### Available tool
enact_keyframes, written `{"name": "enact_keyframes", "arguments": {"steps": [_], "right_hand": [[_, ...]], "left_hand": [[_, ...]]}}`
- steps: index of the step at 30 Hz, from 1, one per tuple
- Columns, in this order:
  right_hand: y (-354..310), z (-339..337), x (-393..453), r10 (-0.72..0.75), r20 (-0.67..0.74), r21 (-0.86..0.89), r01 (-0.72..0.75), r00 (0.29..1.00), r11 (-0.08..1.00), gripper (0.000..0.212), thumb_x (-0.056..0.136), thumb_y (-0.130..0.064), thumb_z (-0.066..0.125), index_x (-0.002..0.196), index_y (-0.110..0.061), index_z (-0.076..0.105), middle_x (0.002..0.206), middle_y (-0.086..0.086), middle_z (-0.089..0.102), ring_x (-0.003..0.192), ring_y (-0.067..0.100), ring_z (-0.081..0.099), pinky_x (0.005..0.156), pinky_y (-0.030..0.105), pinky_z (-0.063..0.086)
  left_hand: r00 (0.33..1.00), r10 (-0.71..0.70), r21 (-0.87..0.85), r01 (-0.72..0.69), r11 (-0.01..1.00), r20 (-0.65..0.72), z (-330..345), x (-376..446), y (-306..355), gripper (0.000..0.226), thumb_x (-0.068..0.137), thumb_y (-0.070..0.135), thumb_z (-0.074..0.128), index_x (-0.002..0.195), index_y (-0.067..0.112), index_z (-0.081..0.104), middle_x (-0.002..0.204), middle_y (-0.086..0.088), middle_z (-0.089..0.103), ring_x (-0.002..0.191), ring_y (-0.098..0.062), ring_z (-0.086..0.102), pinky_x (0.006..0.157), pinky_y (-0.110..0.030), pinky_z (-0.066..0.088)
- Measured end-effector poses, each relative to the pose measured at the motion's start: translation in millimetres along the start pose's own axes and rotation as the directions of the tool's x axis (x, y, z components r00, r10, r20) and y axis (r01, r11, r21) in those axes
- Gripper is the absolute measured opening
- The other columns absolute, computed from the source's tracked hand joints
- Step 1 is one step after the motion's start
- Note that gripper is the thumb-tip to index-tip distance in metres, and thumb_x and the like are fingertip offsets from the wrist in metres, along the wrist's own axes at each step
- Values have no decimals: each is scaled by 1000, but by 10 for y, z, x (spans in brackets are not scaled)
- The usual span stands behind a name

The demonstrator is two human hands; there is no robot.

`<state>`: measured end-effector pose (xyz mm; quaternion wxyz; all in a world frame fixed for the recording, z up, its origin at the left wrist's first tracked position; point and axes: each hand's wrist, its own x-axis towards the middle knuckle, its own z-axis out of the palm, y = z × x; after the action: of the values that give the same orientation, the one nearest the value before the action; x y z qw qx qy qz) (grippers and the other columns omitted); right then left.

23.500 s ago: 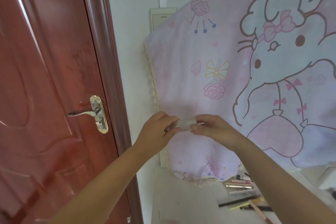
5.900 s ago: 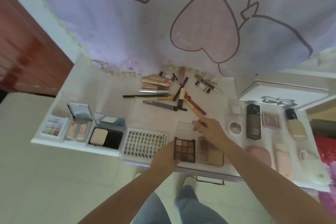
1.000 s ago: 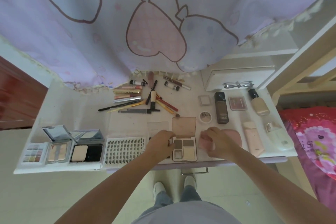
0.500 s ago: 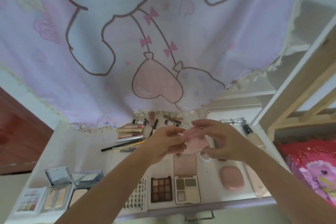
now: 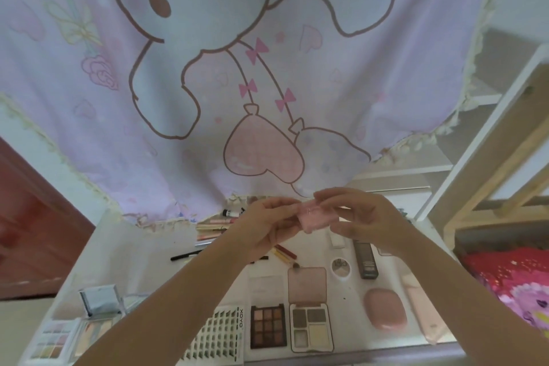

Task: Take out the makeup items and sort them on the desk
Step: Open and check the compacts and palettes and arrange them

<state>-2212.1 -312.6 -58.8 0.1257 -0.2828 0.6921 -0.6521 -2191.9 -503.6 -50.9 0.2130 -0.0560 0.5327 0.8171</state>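
I hold a small pink compact (image 5: 317,216) in the air above the desk, between both hands. My left hand (image 5: 261,226) pinches its left edge and my right hand (image 5: 362,217) grips its right side and top. Below, on the white desk (image 5: 133,258), lie an open brown eyeshadow palette (image 5: 268,326), an open four-pan palette with a pink lid (image 5: 310,313), a false-lash tray (image 5: 218,339), a pink oval case (image 5: 385,308), a dark foundation tube (image 5: 367,260) and a row of pencils and lip sticks (image 5: 214,227).
More open palettes (image 5: 71,333) sit at the desk's left front corner. A pink cartoon cloth (image 5: 237,68) hangs behind the desk. A red door (image 5: 29,217) is to the left, a wooden bed frame (image 5: 490,163) and red bedding (image 5: 511,279) to the right.
Both hands have stayed raised with the pink compact, which my right hand picked up off the desk a second ago. The view has tilted further up toward the cloth.
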Motion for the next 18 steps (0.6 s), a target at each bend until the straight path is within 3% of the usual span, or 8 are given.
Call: {"name": "enact_keyframes", "arguments": {"steps": [3, 6, 8, 11, 14, 18], "right_hand": [[-97, 35, 30, -14, -76, -53, 10, 997, 999, 24, 55, -30, 77, 78, -37, 73, 96, -16, 69, 93, 0, 65, 80, 11, 50], [-172, 59, 48, -8, -145, -100, -6, 989, 995, 22, 67, -7, 75, 81, -23, 68, 95, -6, 66, 85, -1, 65, 76, 10, 50], [-195, 78, 56, -4, -200, -135, -24, 980, 991, 25, 71, 0, 73, 79, -22, 65, 94, -5, 64, 80, -4, 65, 72, 8, 50], [-207, 116, 65, 2, -254, -166, -46, 967, 985, 24, 71, -3, 72, 76, -25, 64, 88, -8, 65, 75, -6, 64, 64, 7, 48], [-207, 144, 71, 15, -244, -150, -53, 970, 987, 24, 68, -10, 77, 73, -29, 63, 88, -9, 65, 77, -3, 64, 68, 10, 50], [-200, 170, 97, 59, -243, -113, -88, 968, 990, 16, 56, -23, 65, 72, -27, 61, 91, -9, 64, 88, 10, 64, 76, 17, 50]], "left_hand": [[998, 53, 21, -54, 998, 24, 14, -15, 38, 12, 85, 0, 49, 91, 0, 60, 69, -5, 70, 58, -10, 68, 54, -15, 55], [995, 85, 20, -86, 996, 55, 1, -66, 67, 28, 69, 4, 58, 97, 3, 59, 83, -6, 67, 65, -9, 67, 59, -15, 56], [992, 115, 96, -119, 988, 45, -18, -82, 63, 29, 73, -4, 58, 100, 6, 59, 92, -5, 66, 77, -12, 67, 68, -16, 57], [986, 166, 153, -165, 974, 4, -9, -96, 56, 28, 79, -11, 53, 95, 10, 62, 88, -2, 68, 80, -12, 65, 74, -17, 55], [978, 208, 173, -201, 964, -28, 20, -110, 50, 27, 78, -12, 54, 91, 11, 63, 80, 1, 70, 77, -12, 65, 73, -16, 54], [971, 234, 171, -223, 960, -50, 32, -107, 28, 29, 78, -15, 54, 89, 11, 61, 74, 4, 71, 72, -9, 66, 71, -17, 54]]}}
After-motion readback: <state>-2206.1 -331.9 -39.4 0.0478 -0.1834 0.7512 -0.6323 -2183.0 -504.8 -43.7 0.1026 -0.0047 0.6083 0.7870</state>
